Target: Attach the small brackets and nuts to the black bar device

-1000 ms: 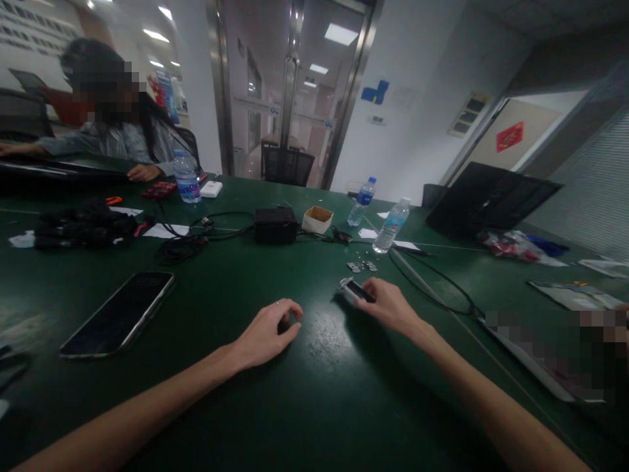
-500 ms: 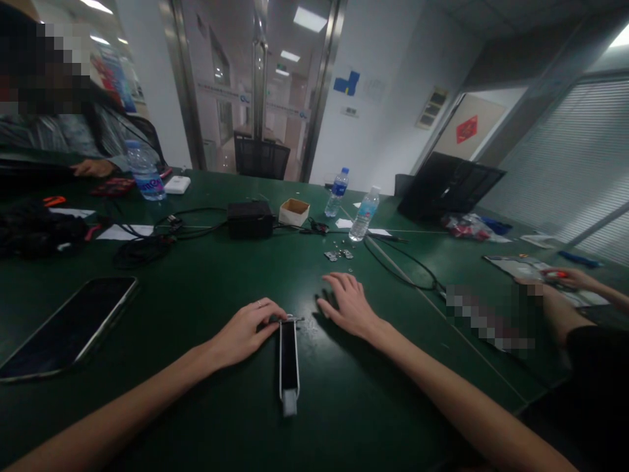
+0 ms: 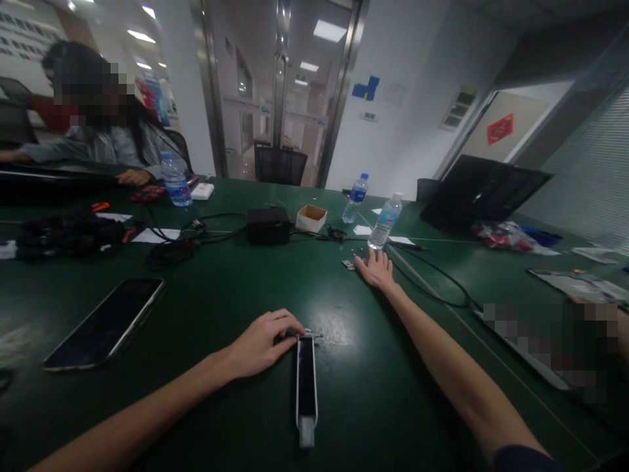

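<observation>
A long narrow device [image 3: 306, 383] with a dark face and pale frame lies on the green table [image 3: 206, 308], pointing toward me. My left hand [image 3: 268, 335] rests beside its far end, fingers curled, fingertips touching the top corner. My right hand [image 3: 377, 267] is stretched far forward, fingers flat over a cluster of small metal parts [image 3: 350, 264]. Whether it holds one of them is hidden.
A dark phone [image 3: 104, 322] lies at the left. Farther back are a black box [image 3: 268, 225], a small cardboard box [image 3: 311, 217], tangled cables [image 3: 170, 249], and water bottles [image 3: 385, 221]. A person sits at the far left; another person's arm is at the right edge.
My right hand has left the spot next to the device and reached forward to the small metal parts. The left hand stays at the device's far end.
</observation>
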`<action>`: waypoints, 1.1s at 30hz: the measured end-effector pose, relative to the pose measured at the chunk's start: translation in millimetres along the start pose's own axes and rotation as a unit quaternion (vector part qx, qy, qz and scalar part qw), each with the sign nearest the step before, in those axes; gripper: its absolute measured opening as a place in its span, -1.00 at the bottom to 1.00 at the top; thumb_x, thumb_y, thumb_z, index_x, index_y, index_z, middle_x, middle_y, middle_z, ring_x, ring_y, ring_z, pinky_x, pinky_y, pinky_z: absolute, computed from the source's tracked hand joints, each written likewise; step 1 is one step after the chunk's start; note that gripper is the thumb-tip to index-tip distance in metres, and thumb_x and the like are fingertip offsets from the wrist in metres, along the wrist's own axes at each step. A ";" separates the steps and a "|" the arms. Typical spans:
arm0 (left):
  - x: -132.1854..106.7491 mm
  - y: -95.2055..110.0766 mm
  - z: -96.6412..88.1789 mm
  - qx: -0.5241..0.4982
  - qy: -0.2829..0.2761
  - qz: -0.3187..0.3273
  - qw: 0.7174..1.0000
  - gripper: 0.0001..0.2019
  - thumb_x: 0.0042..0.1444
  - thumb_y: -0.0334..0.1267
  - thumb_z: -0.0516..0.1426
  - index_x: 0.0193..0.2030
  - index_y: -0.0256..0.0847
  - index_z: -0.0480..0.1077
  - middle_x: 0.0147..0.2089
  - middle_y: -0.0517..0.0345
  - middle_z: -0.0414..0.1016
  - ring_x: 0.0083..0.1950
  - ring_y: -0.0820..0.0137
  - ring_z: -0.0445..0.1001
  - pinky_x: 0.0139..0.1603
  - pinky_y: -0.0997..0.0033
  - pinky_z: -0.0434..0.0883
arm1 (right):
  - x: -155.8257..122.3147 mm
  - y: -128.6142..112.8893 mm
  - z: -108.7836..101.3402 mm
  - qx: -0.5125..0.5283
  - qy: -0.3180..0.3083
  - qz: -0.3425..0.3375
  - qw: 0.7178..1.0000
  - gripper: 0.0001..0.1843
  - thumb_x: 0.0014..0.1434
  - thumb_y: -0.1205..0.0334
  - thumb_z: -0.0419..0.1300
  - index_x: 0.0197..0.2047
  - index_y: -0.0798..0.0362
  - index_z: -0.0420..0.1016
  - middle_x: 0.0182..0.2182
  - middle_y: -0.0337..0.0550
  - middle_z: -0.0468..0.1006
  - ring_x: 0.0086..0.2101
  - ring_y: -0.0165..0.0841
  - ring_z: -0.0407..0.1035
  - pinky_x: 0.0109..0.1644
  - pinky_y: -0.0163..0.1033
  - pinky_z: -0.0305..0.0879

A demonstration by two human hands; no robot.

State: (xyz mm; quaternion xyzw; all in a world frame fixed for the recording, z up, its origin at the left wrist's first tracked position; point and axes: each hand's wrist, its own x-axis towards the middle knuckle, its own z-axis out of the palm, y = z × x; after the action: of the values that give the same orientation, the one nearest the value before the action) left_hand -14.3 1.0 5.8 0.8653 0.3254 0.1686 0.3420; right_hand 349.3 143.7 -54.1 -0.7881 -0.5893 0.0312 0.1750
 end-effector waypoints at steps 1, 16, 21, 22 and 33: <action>0.2 0.3 -0.1 -0.001 0.000 -0.001 1.000 -0.79 0.22 -0.34 0.04 -0.04 -0.14 0.40 -0.05 0.12 0.38 -0.17 0.38 0.37 -0.09 0.31 0.38 | 7.1 0.6 1.2 0.000 -0.002 0.002 1.000 -0.07 0.17 -0.37 -0.27 0.38 0.14 -0.18 0.35 0.16 -0.19 0.31 0.03 -0.34 0.31 0.14 -0.42; 1.7 -7.0 3.7 -0.008 0.008 0.010 1.000 -0.81 0.24 -0.31 0.05 -0.05 -0.09 0.42 -0.08 0.16 0.39 -0.15 0.37 0.38 -0.10 0.34 0.33 | 37.0 -16.4 5.7 0.024 -0.120 -0.205 0.971 -0.30 0.31 -0.17 -0.27 0.30 0.11 0.15 0.31 -0.05 0.06 0.30 -0.24 -0.14 0.34 -0.13 -0.23; 1.3 -7.1 4.2 -0.010 0.009 0.008 1.000 -0.81 0.23 -0.32 0.06 -0.06 -0.09 0.42 -0.08 0.16 0.39 -0.16 0.38 0.38 -0.10 0.35 0.32 | -6.5 -32.6 -2.9 0.021 -0.139 -0.280 0.950 -0.35 0.28 -0.12 -0.11 0.33 0.02 0.08 0.32 -0.12 0.02 0.30 -0.24 -0.12 0.34 -0.07 -0.18; 1.3 -6.7 4.1 -0.009 0.009 0.009 1.000 -0.81 0.23 -0.32 0.06 -0.06 -0.09 0.42 -0.09 0.16 0.39 -0.18 0.39 0.38 -0.11 0.35 0.32 | -17.6 -36.7 -4.9 0.020 -0.141 -0.294 0.945 -0.35 0.27 -0.11 -0.10 0.33 0.02 0.07 0.32 -0.12 0.02 0.29 -0.25 -0.11 0.35 -0.06 -0.18; 0.6 -4.6 4.2 0.005 0.012 0.003 1.000 -0.81 0.23 -0.32 0.06 -0.06 -0.11 0.42 -0.08 0.17 0.39 -0.22 0.42 0.36 -0.16 0.40 0.32 | -158.6 -64.5 -35.1 0.088 -0.164 -0.335 0.924 -0.33 0.29 -0.06 -0.06 0.38 -0.03 -0.10 0.35 -0.08 -0.08 0.30 -0.19 -0.14 0.32 0.05 -0.07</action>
State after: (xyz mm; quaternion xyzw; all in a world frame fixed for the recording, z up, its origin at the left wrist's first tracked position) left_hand -13.7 2.0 -0.3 0.8658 0.3282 0.1784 0.3329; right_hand 250.9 2.0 -26.0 -0.5098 -0.8346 0.1511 0.1442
